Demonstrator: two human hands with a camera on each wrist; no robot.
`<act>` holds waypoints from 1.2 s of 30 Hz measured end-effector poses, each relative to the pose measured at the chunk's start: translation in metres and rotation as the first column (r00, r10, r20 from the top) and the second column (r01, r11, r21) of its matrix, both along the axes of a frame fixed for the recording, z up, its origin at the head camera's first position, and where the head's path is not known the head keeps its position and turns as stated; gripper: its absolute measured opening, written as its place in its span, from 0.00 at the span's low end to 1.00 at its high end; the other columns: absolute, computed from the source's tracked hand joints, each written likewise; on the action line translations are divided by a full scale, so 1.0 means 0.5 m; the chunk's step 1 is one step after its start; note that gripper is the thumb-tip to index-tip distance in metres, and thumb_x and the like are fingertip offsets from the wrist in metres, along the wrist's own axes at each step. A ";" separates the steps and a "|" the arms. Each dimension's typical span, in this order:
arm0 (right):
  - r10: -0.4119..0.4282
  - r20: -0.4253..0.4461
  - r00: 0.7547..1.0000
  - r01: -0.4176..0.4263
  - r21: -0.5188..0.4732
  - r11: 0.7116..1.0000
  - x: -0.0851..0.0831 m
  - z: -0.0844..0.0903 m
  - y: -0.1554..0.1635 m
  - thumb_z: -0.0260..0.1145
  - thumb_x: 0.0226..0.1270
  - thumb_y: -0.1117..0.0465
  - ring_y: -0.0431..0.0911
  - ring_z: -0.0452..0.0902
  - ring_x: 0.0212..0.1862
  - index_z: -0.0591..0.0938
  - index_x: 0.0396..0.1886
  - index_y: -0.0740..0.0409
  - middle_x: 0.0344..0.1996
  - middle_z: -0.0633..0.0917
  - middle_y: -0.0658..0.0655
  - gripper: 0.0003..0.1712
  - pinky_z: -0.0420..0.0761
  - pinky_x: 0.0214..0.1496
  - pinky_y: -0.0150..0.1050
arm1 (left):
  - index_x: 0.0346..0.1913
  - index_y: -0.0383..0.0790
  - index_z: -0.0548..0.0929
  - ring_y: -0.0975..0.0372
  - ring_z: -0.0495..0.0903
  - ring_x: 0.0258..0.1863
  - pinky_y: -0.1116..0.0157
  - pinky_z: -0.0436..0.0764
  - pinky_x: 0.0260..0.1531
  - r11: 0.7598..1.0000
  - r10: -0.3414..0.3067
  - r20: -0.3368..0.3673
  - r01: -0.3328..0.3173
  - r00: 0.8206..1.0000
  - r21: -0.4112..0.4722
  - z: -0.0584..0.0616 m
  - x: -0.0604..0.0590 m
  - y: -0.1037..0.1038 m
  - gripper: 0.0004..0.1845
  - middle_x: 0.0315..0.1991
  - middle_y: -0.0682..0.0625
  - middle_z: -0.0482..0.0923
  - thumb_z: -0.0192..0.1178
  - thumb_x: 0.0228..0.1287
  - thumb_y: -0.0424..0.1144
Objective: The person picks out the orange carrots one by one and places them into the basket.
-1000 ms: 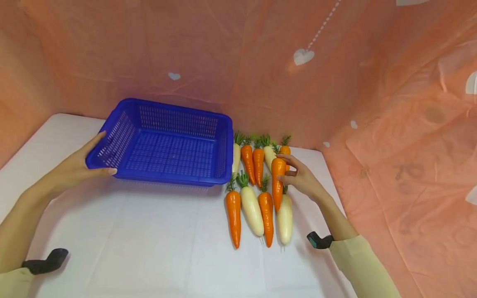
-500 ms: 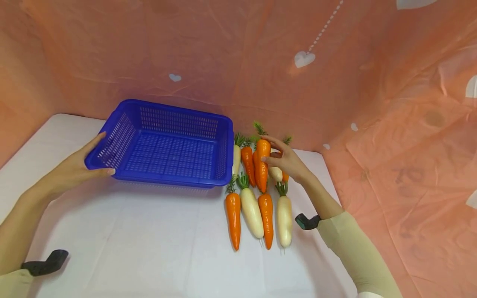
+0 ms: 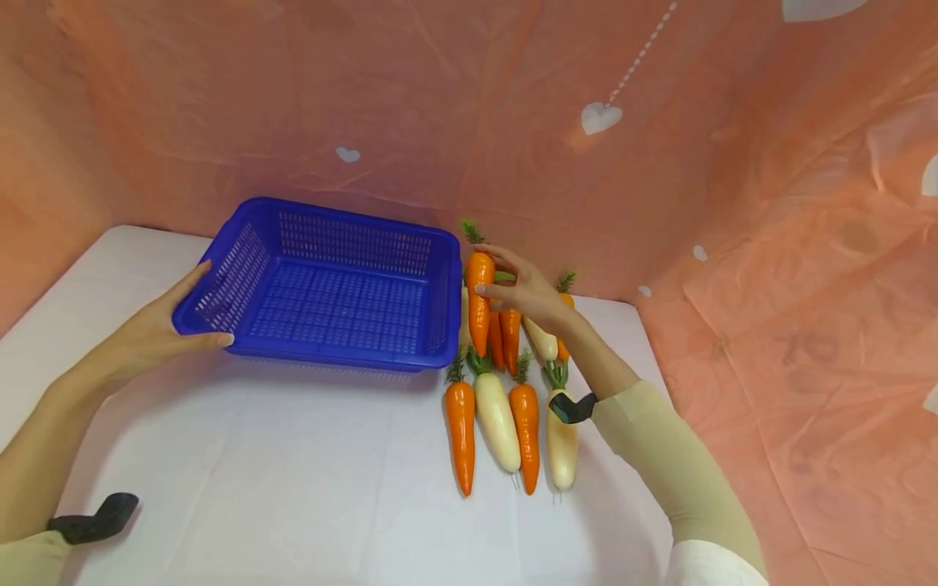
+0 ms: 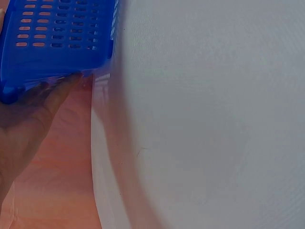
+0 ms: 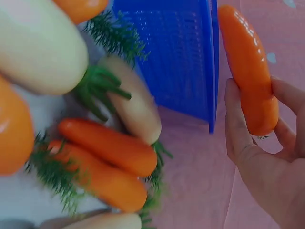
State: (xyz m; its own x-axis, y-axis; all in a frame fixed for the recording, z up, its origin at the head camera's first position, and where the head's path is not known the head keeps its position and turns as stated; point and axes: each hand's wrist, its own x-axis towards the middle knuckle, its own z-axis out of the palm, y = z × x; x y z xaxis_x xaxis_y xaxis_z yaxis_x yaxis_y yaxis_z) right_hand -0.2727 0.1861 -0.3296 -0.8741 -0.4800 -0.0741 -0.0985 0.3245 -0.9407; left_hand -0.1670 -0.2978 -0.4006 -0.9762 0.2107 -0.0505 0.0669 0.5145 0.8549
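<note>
A blue plastic basket point(image 3: 344, 358) with slotted walls is tilted, its inside facing the head camera and nothing in it. My left hand point(image 3: 157, 325) grips its left end, thumb over the near rim; the left wrist view shows fingers point(image 4: 64, 90) along its underside. My right hand point(image 3: 523, 289) holds an orange carrot point(image 3: 479, 301) with a green top between thumb and fingers, close beside the basket's right rim. In the right wrist view this carrot point(image 5: 252, 71) is raised, its tip near the rim. Below the right hand lie more carrots point(image 3: 460, 435) and white radishes point(image 3: 498, 423).
The vegetables lie in two rows on the white-covered table point(image 3: 293, 488), right of the basket. A radish point(image 3: 562, 448) lies partly under the right wrist's black camera mount point(image 3: 572, 408). Pink cloth point(image 3: 410, 98) with white hearts hangs behind and at the right.
My right hand has carried the carrot leftward and away from me, from above the right side of the rows to the basket's right rim. The left hand and basket have hardly moved.
</note>
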 end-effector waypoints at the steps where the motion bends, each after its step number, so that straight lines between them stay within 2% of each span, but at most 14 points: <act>1: 0.008 0.003 1.000 -0.008 -0.009 1.000 -0.003 0.000 -0.009 0.67 0.68 0.65 0.56 0.82 0.51 0.67 0.75 0.45 0.72 0.66 0.58 0.37 0.86 0.48 0.51 | 0.78 0.66 0.29 0.39 0.27 0.76 0.32 0.32 0.68 1.000 -0.001 0.003 0.001 1.000 0.001 0.000 0.000 0.001 0.59 0.79 0.40 0.26 0.67 0.64 0.40; 3: 0.021 0.007 1.000 -0.020 -0.020 1.000 -0.008 0.000 -0.025 0.66 0.69 0.66 0.57 0.82 0.52 0.65 0.76 0.47 0.71 0.67 0.59 0.38 0.85 0.48 0.51 | 0.78 0.66 0.29 0.39 0.27 0.76 0.33 0.32 0.68 1.000 -0.001 0.004 0.001 1.000 0.003 0.000 0.001 0.001 0.59 0.79 0.40 0.25 0.67 0.64 0.40; 10: 0.019 0.001 1.000 -0.019 -0.014 1.000 -0.025 -0.001 -0.069 0.66 0.70 0.64 0.56 0.75 0.62 0.66 0.75 0.45 0.74 0.63 0.57 0.37 0.85 0.50 0.50 | 0.78 0.66 0.30 0.40 0.27 0.76 0.34 0.32 0.69 1.000 0.002 -0.011 -0.002 1.000 0.003 -0.001 0.002 -0.002 0.58 0.79 0.40 0.27 0.67 0.64 0.40; 14: 0.032 0.019 0.999 -0.032 -0.019 0.999 -0.036 -0.003 -0.091 0.66 0.69 0.65 0.56 0.79 0.58 0.65 0.76 0.48 0.73 0.63 0.60 0.37 0.86 0.48 0.47 | 0.78 0.65 0.30 0.40 0.28 0.76 0.35 0.32 0.69 1.000 0.001 -0.016 -0.001 1.000 0.001 -0.002 0.002 -0.001 0.58 0.79 0.40 0.27 0.67 0.64 0.39; 18: 0.040 0.038 0.998 -0.039 -0.017 0.999 -0.045 -0.006 -0.115 0.67 0.69 0.63 0.54 0.82 0.53 0.66 0.76 0.45 0.71 0.66 0.62 0.38 0.86 0.48 0.46 | 0.78 0.65 0.30 0.40 0.27 0.76 0.36 0.31 0.70 1.000 0.003 -0.015 -0.003 1.000 -0.002 -0.001 0.001 -0.001 0.58 0.79 0.41 0.27 0.67 0.64 0.40; 24: 0.051 0.060 0.997 -0.049 -0.034 0.998 -0.060 -0.012 -0.151 0.70 0.66 0.64 0.54 0.84 0.49 0.65 0.76 0.46 0.70 0.67 0.62 0.41 0.85 0.51 0.50 | 0.78 0.65 0.30 0.41 0.27 0.76 0.35 0.31 0.70 1.000 0.008 -0.004 -0.008 1.000 -0.003 0.000 -0.001 -0.002 0.58 0.79 0.41 0.27 0.66 0.65 0.40; 31: 0.079 0.090 0.993 -0.077 -0.031 0.997 -0.064 -0.014 -0.200 0.70 0.64 0.67 0.54 0.83 0.50 0.63 0.77 0.47 0.66 0.70 0.64 0.44 0.85 0.51 0.48 | 0.78 0.66 0.30 0.37 0.29 0.76 0.32 0.34 0.68 1.000 0.013 -0.002 -0.013 1.000 -0.010 0.001 -0.002 -0.002 0.58 0.79 0.39 0.27 0.67 0.64 0.41; 36: 0.108 0.086 0.990 -0.107 -0.026 0.994 -0.064 -0.024 -0.235 0.69 0.65 0.69 0.56 0.83 0.50 0.62 0.78 0.49 0.65 0.71 0.66 0.44 0.82 0.54 0.55 | 0.78 0.64 0.31 0.36 0.30 0.75 0.31 0.35 0.67 1.000 0.018 -0.010 -0.018 1.000 -0.023 -0.001 -0.003 -0.002 0.59 0.79 0.36 0.29 0.68 0.63 0.42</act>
State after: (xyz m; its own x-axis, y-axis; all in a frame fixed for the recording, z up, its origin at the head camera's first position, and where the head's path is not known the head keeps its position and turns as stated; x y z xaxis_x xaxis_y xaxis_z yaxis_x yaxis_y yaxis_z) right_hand -0.3049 0.0686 -0.3416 -0.8081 -0.5731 -0.1364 -0.0493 0.2965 -0.9538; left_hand -0.1685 -0.2987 -0.4009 -0.9803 0.1922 -0.0452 0.0661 0.5353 0.8421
